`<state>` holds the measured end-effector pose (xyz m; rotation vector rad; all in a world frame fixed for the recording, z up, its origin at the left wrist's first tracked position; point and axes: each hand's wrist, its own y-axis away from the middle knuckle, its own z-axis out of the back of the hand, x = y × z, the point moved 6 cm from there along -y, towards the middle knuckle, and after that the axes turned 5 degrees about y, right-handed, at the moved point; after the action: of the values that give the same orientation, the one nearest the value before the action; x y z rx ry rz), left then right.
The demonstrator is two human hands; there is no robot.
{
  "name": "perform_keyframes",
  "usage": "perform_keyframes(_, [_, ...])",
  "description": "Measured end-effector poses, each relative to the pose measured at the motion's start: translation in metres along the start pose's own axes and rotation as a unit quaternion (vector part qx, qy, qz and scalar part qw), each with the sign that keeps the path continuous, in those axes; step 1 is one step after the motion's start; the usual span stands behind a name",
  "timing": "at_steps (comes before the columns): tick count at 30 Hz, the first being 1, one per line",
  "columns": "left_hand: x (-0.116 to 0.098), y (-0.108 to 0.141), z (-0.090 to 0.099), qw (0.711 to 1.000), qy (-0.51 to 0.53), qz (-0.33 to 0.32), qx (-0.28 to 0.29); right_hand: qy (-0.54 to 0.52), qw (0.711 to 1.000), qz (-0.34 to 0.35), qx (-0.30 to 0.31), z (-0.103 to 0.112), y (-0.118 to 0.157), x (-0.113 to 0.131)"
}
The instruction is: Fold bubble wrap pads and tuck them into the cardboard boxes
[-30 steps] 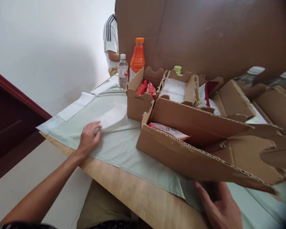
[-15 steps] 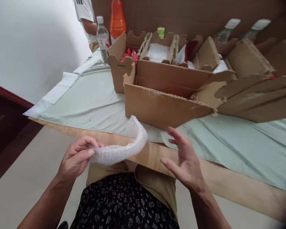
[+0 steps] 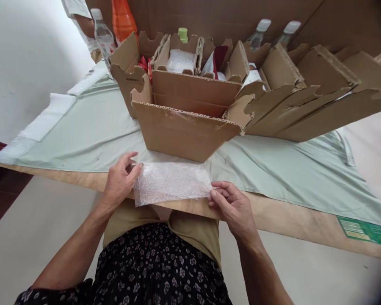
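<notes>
A piece of clear bubble wrap is stretched nearly flat between my hands at the table's front edge. My left hand pinches its left end between thumb and fingers. At the right end, my right hand grips the edge with thumb and bent fingers. Just beyond the wrap stands an open cardboard box, its inside mostly hidden by its front wall.
Several more open cardboard boxes stand in rows behind, some holding wrapped items. A bottle of orange liquid and a clear bottle are at back left. White foam sheets lie along the left. A person's arm shows at upper left.
My right hand has moved in and taken the free end of the bubble wrap. The curled wrap is now drawn out flat. The view has shifted to the right.
</notes>
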<state>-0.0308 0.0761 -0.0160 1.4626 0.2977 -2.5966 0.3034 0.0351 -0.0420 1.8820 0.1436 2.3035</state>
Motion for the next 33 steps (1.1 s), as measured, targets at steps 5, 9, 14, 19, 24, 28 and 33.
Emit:
perform_keyframes(5, [-0.015,0.025,-0.004,0.967,-0.136,-0.214,-0.035,0.023,0.999,0.028,-0.015,0.011,0.012,-0.016])
perform_keyframes(9, [-0.029,0.061,-0.016,0.935,-0.166,-0.303,0.081,0.235,0.946,0.217,-0.050,0.006,0.009,-0.002])
perform_keyframes(14, [-0.026,0.075,-0.030,0.923,-0.194,-0.304,0.137,0.306,0.870,0.386,-0.026,-0.021,0.003,0.032])
perform_keyframes(19, [-0.027,0.066,-0.009,0.953,-0.105,-0.278,0.062,0.131,0.915,0.380,-0.033,-0.011,0.022,0.074])
perform_keyframes(24, [-0.013,0.062,0.024,0.982,0.157,-0.100,0.043,0.064,0.945,0.299,-0.115,0.014,0.034,0.088])
perform_keyframes(28, [-0.007,0.055,0.023,0.975,0.211,-0.017,0.060,0.038,0.961,0.244,-0.126,0.011,0.003,0.081])
perform_keyframes(33, [0.001,0.024,0.001,0.999,0.044,0.019,0.022,0.191,0.962,0.171,-0.098,-0.012,-0.057,0.044])
